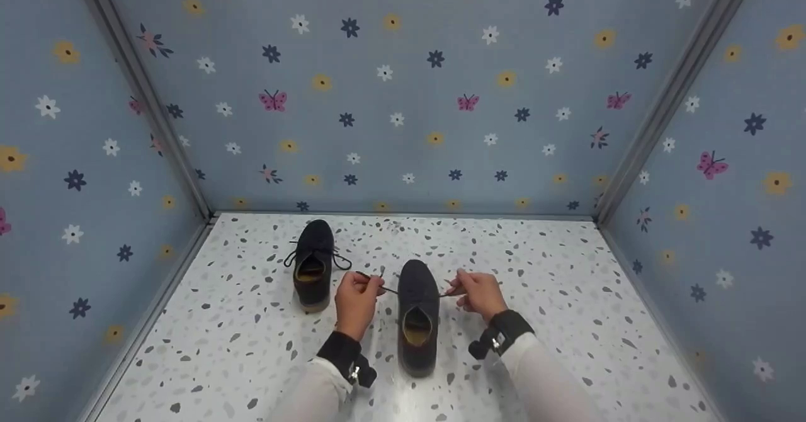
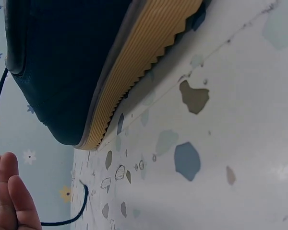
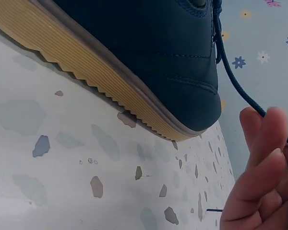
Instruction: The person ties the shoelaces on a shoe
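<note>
A dark ankle shoe [image 1: 418,283] stands on the speckled surface between my hands, its toe pointing away. My left hand [image 1: 357,299] pinches one end of its shoelace [image 1: 389,290] on the left side. On the other side my right hand [image 1: 482,293] pinches the opposite lace end, drawn outward from the shoe. In the right wrist view the dark lace [image 3: 240,88] runs from the eyelets down to the fingers [image 3: 266,139]. The left wrist view shows a loose lace tail [image 2: 84,203] hanging past the fingers [image 2: 21,196]. The shoe's ridged tan sole [image 2: 129,72] sits flat.
A second dark shoe [image 1: 315,252] stands farther back on the left, its lace tied in a bow. Blue flowered panels [image 1: 390,94] rise at the back and both sides. The white speckled surface [image 1: 535,258] extends around both shoes.
</note>
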`<state>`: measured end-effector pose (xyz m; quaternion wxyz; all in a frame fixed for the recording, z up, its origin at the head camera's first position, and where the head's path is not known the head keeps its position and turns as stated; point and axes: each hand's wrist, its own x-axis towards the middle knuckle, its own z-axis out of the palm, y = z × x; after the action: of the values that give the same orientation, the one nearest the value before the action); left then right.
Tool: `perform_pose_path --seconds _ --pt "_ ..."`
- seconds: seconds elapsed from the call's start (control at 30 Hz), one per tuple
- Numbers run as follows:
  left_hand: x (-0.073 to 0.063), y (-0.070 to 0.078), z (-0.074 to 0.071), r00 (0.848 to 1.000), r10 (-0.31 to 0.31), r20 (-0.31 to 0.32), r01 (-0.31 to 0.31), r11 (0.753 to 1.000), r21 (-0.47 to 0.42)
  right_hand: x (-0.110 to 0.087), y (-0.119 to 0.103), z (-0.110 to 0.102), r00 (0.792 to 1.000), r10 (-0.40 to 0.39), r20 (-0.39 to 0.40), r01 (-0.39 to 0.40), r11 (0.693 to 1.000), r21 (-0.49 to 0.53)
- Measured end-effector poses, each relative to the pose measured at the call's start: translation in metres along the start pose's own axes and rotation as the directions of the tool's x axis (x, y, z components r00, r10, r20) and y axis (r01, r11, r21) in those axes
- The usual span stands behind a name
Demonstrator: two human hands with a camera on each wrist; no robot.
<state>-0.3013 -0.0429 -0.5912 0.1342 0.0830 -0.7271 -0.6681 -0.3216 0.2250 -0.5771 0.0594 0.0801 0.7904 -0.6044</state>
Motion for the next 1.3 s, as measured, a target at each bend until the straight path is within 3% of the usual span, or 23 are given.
perform_pose_path --seconds 0.2,0.4,0.6,0.83,1.13,1.3 --pt "-0.001 0.004 0.000 0.997 -0.047 0.068 0.044 0.998 0.033 -0.001 -0.004 0.000 0.997 0.028 0.072 -0.033 0.997 0.072" --pt "-0.001 0.011 -0.001 0.995 -0.004 0.096 -0.010 0.990 0.143 -0.001 -0.010 0.002 0.988 0.006 0.157 -0.024 0.993 0.114" --pt "-0.003 0.014 0.000 0.989 0.023 0.146 -0.061 0.962 0.265 0.000 -0.021 0.002 0.979 0.027 0.200 -0.041 0.997 0.068" --pt "-0.004 0.018 0.001 0.978 0.092 0.188 -0.159 0.912 0.378 0.000 -0.035 0.001 0.970 -0.019 0.242 0.016 1.000 0.012" --pt "-0.005 0.024 -0.003 0.967 0.091 0.240 -0.198 0.861 0.469 0.000 -0.051 0.000 0.979 -0.088 0.181 0.117 0.981 -0.157" --pt "-0.006 0.030 -0.004 0.967 0.162 0.198 -0.248 0.782 0.571 0.001 -0.058 -0.002 0.977 -0.124 0.172 0.166 0.953 -0.255"
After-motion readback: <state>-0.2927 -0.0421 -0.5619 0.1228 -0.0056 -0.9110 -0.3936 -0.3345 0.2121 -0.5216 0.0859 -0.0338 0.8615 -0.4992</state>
